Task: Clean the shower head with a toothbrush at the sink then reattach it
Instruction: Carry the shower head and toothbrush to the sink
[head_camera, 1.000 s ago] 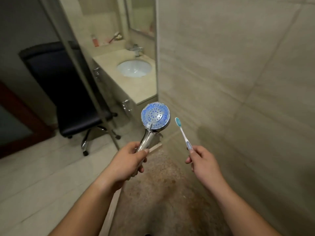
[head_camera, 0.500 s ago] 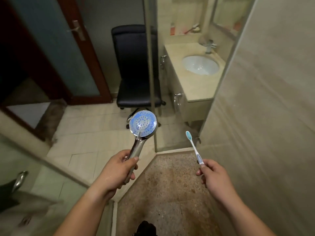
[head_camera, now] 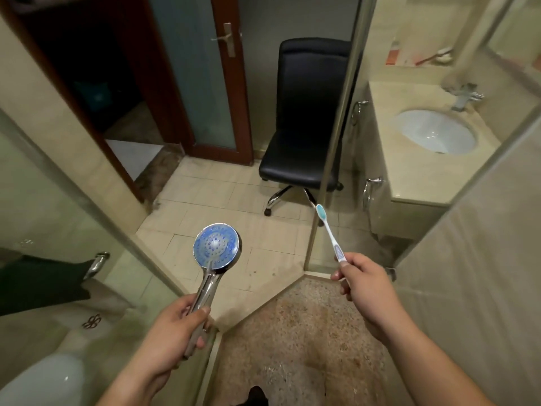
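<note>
Head view: left hand (head_camera: 172, 329) gripping chrome shower head (head_camera: 216, 248) by handle, blue face up; right hand (head_camera: 361, 284) pinching toothbrush (head_camera: 329, 234), bristles up. Sink (head_camera: 434, 131) well apart, far right.

shower head (head_camera: 217, 247) and toothbrush (head_camera: 329, 231) in hands

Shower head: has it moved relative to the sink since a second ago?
Yes. The shower head now sits well left of and below the sink, no longer directly beneath it.

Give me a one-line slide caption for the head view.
Left hand holds the shower head, right hand holds the toothbrush; sink ahead, right.
</note>
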A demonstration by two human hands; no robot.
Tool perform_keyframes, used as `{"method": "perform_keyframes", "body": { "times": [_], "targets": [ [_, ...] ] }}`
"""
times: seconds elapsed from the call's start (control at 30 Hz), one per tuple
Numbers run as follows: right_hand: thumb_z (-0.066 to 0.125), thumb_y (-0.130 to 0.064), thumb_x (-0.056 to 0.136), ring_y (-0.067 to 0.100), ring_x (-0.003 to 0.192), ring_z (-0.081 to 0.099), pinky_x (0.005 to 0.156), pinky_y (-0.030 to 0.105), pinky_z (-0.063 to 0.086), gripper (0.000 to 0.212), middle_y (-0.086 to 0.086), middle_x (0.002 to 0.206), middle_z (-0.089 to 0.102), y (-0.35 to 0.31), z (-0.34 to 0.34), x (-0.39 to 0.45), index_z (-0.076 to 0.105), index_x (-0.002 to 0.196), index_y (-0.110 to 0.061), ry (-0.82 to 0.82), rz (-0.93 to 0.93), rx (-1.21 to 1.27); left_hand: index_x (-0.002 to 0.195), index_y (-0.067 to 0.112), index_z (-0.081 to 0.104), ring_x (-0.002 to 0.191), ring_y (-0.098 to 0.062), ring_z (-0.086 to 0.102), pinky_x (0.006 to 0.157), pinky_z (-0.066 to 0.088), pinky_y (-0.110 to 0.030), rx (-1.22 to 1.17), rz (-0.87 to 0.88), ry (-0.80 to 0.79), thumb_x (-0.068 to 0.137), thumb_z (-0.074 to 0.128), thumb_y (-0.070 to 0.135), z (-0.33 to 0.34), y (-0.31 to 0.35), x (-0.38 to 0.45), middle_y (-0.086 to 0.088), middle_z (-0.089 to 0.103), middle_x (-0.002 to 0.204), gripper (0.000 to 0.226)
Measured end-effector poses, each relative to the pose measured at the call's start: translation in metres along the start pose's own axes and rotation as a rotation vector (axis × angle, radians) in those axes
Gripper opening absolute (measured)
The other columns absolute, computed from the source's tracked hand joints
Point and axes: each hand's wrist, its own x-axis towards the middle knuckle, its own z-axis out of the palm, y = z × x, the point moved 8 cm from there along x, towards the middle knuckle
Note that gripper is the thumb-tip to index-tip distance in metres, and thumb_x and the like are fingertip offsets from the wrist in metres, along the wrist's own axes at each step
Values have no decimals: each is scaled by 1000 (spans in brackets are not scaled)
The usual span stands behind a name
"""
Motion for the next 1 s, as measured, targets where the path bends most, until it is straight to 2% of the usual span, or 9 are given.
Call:
{"method": "perform_keyframes", "body": {
  "times": [0.07, 0.17, 0.2, 0.3, 0.5, 0.6, 0.67, 0.83, 1.0],
  "targets": [
    [48, -10, 100, 16, 58, 49, 56, 29, 38, 22, 4, 74, 65, -10, 6, 18, 67, 95, -18, 11, -5, -1, 101, 6, 65, 47, -21, 51, 49, 27, -23, -5, 2, -5, 94, 70, 17, -1, 14, 20, -7, 63, 68, 14],
    [48, -10, 100, 15, 56, 49, 56, 30, 38, 21, 3, 73, 65, -19, 10, 46, 68, 96, -17, 59, 5, 12, 105, 10, 66, 47, -19, 55, 49, 28, -25, 25, 22, -32, 78, 70, 33, 1, 48, 59, -6, 65, 73, 35],
    [48, -10, 100, 15, 56, 49, 57, 30, 38, 21, 3, 73, 65, -20, 11, 54, 68, 96, -17, 75, 10, 18, 105, 12, 67, 48, -19, 56, 49, 29, -25, 36, 39, -44, 78, 70, 34, 2, 61, 74, -6, 66, 74, 35],
    [48, -10, 100, 16, 58, 49, 58, 32, 39, 22, 5, 75, 65, -18, 17, 76, 68, 95, -17, 102, 40, 27, 107, 13, 67, 50, -18, 56, 49, 30, -27, 67, 70, -104, 90, 70, 28, 12, 99, 124, -3, 67, 75, 23],
    [49, -13, 101, 17, 57, 51, 59, 36, 40, 22, 3, 73, 68, -8, 41, 138, 68, 97, -21, 115, 120, 28, 105, 18, 67, 53, -19, 57, 51, 28, -28, 81, 130, -177, 81, 67, 36, 47, 193, 227, -2, 67, 79, 30],
    [49, -8, 100, 16, 55, 51, 54, 32, 39, 21, 7, 73, 68, -15, 61, 180, 68, 95, -14, 109, 136, 46, 106, 16, 66, 53, -17, 56, 50, 28, -28, 90, 168, -193, 97, 65, 25, 65, 235, 284, -4, 65, 81, 13],
    [49, -4, 100, 17, 54, 49, 51, 29, 38, 20, 9, 72, 67, -26, 75, 207, 67, 93, -9, 113, 159, 78, 109, 17, 67, 53, -17, 55, 51, 27, -27, 105, 164, -190, 100, 61, 22, 69, 259, 317, -4, 64, 81, 11],
    [49, -5, 100, 14, 52, 51, 51, 28, 40, 21, 8, 74, 69, -87, 114, 275, 67, 93, -13, 91, 153, 117, 108, 15, 67, 55, -17, 56, 45, 32, -25, 136, 141, -223, 101, 61, 21, 62, 298, 383, -6, 64, 81, 12],
    [47, -8, 99, 13, 55, 49, 54, 28, 40, 21, 3, 73, 65, -153, 139, 362, 66, 94, -13, 191, 120, 229, 108, 12, 67, 53, -19, 55, 51, 29, -28, 147, 115, -254, 101, 61, 17, 50, 316, 461, -7, 64, 78, 11]
  ]
}}
